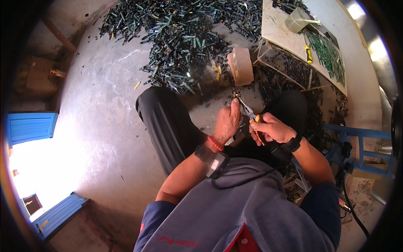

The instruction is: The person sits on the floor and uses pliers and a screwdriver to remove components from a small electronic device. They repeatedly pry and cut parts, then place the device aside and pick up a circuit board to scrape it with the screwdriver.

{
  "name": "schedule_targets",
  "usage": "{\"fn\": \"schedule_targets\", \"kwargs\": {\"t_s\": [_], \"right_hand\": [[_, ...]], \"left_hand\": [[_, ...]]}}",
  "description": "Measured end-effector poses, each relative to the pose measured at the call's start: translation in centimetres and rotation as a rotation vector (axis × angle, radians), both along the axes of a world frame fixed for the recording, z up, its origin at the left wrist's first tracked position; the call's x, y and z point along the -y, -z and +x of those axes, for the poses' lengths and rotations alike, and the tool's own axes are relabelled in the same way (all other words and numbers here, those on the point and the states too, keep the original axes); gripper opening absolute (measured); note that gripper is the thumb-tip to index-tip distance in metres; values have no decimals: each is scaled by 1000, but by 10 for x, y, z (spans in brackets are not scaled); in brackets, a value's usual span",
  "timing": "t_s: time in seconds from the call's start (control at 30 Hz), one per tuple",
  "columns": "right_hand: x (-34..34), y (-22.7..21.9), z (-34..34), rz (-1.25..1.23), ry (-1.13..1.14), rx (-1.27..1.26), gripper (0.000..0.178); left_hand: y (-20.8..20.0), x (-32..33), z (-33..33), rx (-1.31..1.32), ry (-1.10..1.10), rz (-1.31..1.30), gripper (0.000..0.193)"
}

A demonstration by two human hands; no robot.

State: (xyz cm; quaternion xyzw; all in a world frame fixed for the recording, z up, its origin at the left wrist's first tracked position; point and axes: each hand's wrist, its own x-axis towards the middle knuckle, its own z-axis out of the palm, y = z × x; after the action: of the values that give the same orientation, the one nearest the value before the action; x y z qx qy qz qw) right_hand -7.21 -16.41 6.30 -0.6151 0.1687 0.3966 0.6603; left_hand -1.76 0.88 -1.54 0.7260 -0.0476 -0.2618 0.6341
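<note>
The right hand is clamped round the pliers, whose long axis slants forward and left, nose at the left thumb tip. The left hand seems to pinch a small piece there. Beyond: a block, a heap of strips; rightward, a tabletop.
</note>
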Motion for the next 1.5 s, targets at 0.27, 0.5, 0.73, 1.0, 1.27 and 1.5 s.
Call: {"fn": "schedule_targets", "kwargs": {"t_s": [0.27, 0.5, 0.73, 1.0, 1.27, 1.5], "right_hand": [[10, 30, -2, -936, -395, 754, 36], [0, 13, -1, -174, 179, 366, 34], [-10, 10, 34, -184, 369, 411, 25], [-10, 18, 43, -134, 366, 355, 18], [-13, 26, 44, 25, 535, 434, 17], [-14, 23, 41, 73, 586, 489, 12]], "left_hand": [[7, 1, 0, -78, 7, -26, 72], [-3, 1, 3, -258, 48, -191, 72], [-24, 1, 1, -336, 142, -282, 65], [-18, -4, 4, -314, 199, -292, 65], [-18, -1, 5, -684, 159, -583, 66], [-12, -4, 7, -758, 233, -653, 66]]}}
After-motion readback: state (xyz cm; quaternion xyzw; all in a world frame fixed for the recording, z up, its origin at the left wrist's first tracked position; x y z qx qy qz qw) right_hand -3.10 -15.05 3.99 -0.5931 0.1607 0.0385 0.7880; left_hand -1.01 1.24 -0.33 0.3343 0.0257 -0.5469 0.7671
